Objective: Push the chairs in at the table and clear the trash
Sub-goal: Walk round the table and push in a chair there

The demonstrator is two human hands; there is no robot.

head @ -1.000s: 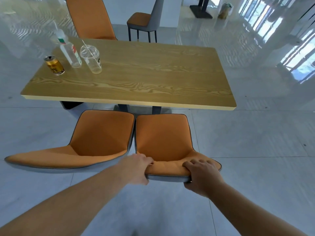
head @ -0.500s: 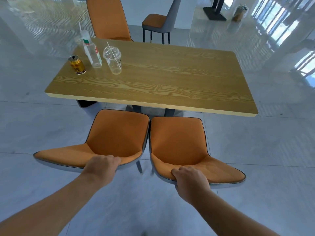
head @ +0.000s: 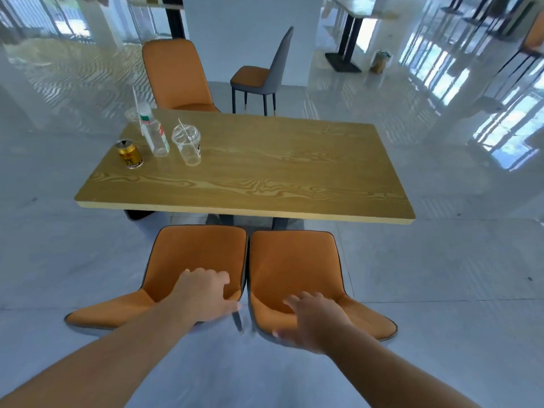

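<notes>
Two orange chairs stand side by side at the near edge of the wooden table [head: 265,178], their seats partly under it. My left hand [head: 203,293] lies flat over the top of the left chair's [head: 200,254] backrest, fingers spread and thumb out to the side. My right hand [head: 315,319] is blurred, fingers apart, over the top edge of the right chair's [head: 294,260] backrest. On the table's far left corner stand a gold can [head: 129,154], a clear plastic bottle [head: 154,136] and a lidded clear cup [head: 188,145] with a straw. Another clear cup [head: 132,113] shows behind the bottle.
A third orange chair [head: 176,78] faces me at the table's far left side. A grey-backed chair [head: 265,75] stands apart on the glossy floor beyond, before a white pillar [head: 250,30]. More tables and a small bin [head: 381,61] are at the back right.
Both hands were gripping the right chair's back, then one chair each. Now the fingers have loosened and spread on the backrests. The chairs sit closer to the table; my view has pulled back.
</notes>
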